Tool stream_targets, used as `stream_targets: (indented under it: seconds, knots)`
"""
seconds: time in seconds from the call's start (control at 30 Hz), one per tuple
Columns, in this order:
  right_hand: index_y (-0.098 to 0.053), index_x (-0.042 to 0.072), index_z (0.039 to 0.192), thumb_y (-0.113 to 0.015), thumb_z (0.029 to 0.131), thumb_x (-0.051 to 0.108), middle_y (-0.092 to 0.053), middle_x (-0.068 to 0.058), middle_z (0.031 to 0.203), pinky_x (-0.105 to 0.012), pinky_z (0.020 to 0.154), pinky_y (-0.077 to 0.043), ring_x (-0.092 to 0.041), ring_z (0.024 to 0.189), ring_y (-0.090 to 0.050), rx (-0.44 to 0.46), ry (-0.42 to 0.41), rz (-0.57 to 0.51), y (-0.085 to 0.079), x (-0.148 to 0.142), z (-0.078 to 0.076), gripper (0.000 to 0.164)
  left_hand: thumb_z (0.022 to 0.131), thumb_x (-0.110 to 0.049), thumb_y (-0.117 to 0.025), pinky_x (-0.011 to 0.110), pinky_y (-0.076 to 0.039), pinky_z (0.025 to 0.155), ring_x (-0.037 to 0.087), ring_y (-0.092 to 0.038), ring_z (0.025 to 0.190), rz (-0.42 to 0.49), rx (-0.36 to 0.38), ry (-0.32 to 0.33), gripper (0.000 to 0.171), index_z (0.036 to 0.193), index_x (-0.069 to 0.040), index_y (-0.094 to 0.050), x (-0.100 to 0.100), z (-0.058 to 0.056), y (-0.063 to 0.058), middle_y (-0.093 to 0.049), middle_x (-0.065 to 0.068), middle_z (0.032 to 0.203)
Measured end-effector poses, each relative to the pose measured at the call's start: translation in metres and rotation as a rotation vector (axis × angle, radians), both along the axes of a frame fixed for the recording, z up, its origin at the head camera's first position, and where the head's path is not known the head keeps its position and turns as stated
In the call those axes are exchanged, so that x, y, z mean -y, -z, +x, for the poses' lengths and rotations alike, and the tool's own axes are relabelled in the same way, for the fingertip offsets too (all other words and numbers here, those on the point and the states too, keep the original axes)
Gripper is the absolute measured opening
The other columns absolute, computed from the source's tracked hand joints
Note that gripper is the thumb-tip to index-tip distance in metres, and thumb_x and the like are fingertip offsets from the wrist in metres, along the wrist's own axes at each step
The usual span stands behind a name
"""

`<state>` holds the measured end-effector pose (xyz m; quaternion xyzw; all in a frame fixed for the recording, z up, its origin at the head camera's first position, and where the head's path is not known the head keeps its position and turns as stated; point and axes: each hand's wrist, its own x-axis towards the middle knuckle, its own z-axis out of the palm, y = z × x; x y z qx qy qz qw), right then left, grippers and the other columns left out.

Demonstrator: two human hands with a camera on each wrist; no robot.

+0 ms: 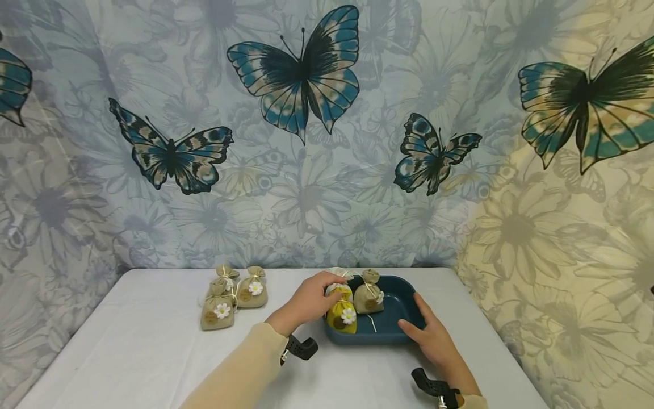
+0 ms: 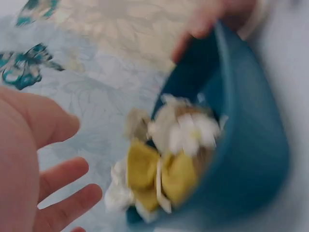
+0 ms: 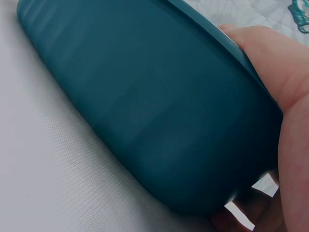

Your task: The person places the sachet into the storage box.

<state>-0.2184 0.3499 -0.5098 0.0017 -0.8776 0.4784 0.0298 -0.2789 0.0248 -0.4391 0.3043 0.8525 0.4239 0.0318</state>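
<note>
A dark blue basin (image 1: pixel 401 304) stands on the white table. Inside lie a yellow drawstring sachet (image 1: pixel 337 311) with a white flower and a beige sachet (image 1: pixel 365 301); part of a whitish sachet (image 1: pixel 339 275) shows behind the yellow one. My left hand (image 1: pixel 311 298) is over the basin's left end, beside the yellow sachet. In the left wrist view its thumb and fingers are spread apart, with nothing between them. My right hand (image 1: pixel 431 335) grips the basin's right end, the thumb (image 3: pixel 263 46) at the rim and the fingers low against the outer wall.
Left of the basin, three beige sachets (image 1: pixel 217 318) with white flowers stand close together on the white tablecloth (image 1: pixel 138 341). Behind the table's far edge hangs a butterfly-print cloth (image 1: pixel 317 199). Each wrist wears a black camera mount.
</note>
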Motion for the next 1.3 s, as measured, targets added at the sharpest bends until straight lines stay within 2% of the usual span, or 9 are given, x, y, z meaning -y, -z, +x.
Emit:
stream_targets:
  seconds: [0.1,0.17,0.37,0.6,0.8,0.93,1.03,1.17,1.3]
  knots:
    - [-0.011,0.012,0.162,-0.072,0.093,0.037,-0.008,-0.017,0.164,-0.064,0.112,-0.009,-0.043,0.147,-0.006,-0.002,0.002,0.018,-0.001,0.001,0.0,0.095,0.101,-0.023,-0.061,0.057,-0.03,0.107,0.025,-0.046,0.132,-0.086,-0.076,0.029,0.039,0.139,-0.017,-0.059,0.012,0.005,-0.002,-0.051,0.003,0.142]
    - [-0.011,0.011,0.161,-0.072,0.093,0.037,-0.009,-0.018,0.164,-0.065,0.112,-0.01,-0.043,0.147,-0.006,-0.003,0.001,0.019,-0.002,0.001,0.0,0.095,0.101,-0.025,-0.062,0.058,-0.028,0.108,0.026,-0.045,0.133,-0.107,-0.097,0.037,0.041,0.141,-0.017,-0.057,0.022,0.008,-0.005,-0.048,0.004,0.144]
    - [-0.011,0.011,0.161,-0.071,0.093,0.038,-0.008,-0.018,0.164,-0.064,0.112,-0.009,-0.043,0.147,-0.006,0.007,0.01,0.021,-0.002,0.0,0.0,0.095,0.1,-0.026,-0.064,0.058,-0.035,0.104,0.03,-0.045,0.132,-0.068,-0.098,0.01,0.045,0.144,-0.021,-0.053,0.055,0.017,-0.014,-0.044,0.005,0.148]
    - [-0.01,0.013,0.162,-0.07,0.093,0.042,-0.007,-0.016,0.164,-0.065,0.111,-0.008,-0.043,0.147,-0.005,0.026,0.018,0.021,-0.001,-0.001,0.0,0.096,0.098,-0.021,-0.068,0.055,-0.045,0.096,0.035,-0.044,0.133,-0.017,-0.108,-0.051,0.048,0.143,-0.016,-0.054,0.087,0.026,-0.021,-0.041,0.01,0.149]
    - [-0.01,0.013,0.162,-0.07,0.094,0.041,-0.007,-0.017,0.164,-0.066,0.111,-0.009,-0.043,0.147,-0.005,0.021,0.01,0.016,-0.001,-0.001,0.001,0.095,0.096,-0.02,-0.07,0.053,-0.047,0.093,0.037,-0.048,0.129,-0.046,-0.12,-0.141,0.051,0.144,-0.016,-0.054,0.116,0.034,-0.014,-0.04,0.011,0.151]
    - [-0.01,0.012,0.162,-0.07,0.094,0.041,-0.006,-0.017,0.164,-0.065,0.111,-0.009,-0.043,0.147,-0.004,0.021,0.006,0.001,0.0,0.0,0.001,0.095,0.095,-0.016,-0.071,0.05,-0.052,0.086,0.041,-0.051,0.124,-0.008,-0.105,-0.166,0.052,0.144,-0.012,-0.053,0.137,0.035,-0.006,-0.038,0.017,0.152]
    - [-0.01,0.012,0.162,-0.07,0.094,0.041,-0.006,-0.017,0.164,-0.066,0.111,-0.009,-0.043,0.147,-0.004,0.027,0.01,0.005,0.0,0.0,0.001,0.095,0.095,-0.019,-0.071,0.055,-0.048,0.091,0.044,-0.045,0.129,-0.006,-0.095,-0.199,0.054,0.145,-0.012,-0.052,0.153,0.035,-0.005,-0.036,0.019,0.152]
    - [-0.008,0.013,0.162,-0.07,0.094,0.041,-0.005,-0.017,0.165,-0.065,0.111,-0.008,-0.043,0.147,-0.003,0.038,0.013,0.005,-0.001,0.0,0.001,0.095,0.095,-0.025,-0.071,0.066,-0.036,0.099,0.047,-0.034,0.137,-0.045,-0.096,-0.26,0.059,0.147,-0.012,-0.048,0.176,0.034,-0.005,-0.034,0.02,0.153]
    - [-0.008,0.014,0.162,-0.069,0.094,0.042,-0.005,-0.016,0.165,-0.065,0.112,-0.008,-0.042,0.148,-0.003,0.051,0.013,0.003,-0.002,0.001,0.001,0.096,0.094,-0.027,-0.072,0.069,-0.036,0.097,0.051,-0.025,0.139,-0.035,-0.047,-0.256,0.068,0.152,-0.011,-0.041,0.198,0.036,-0.003,-0.023,0.023,0.157]
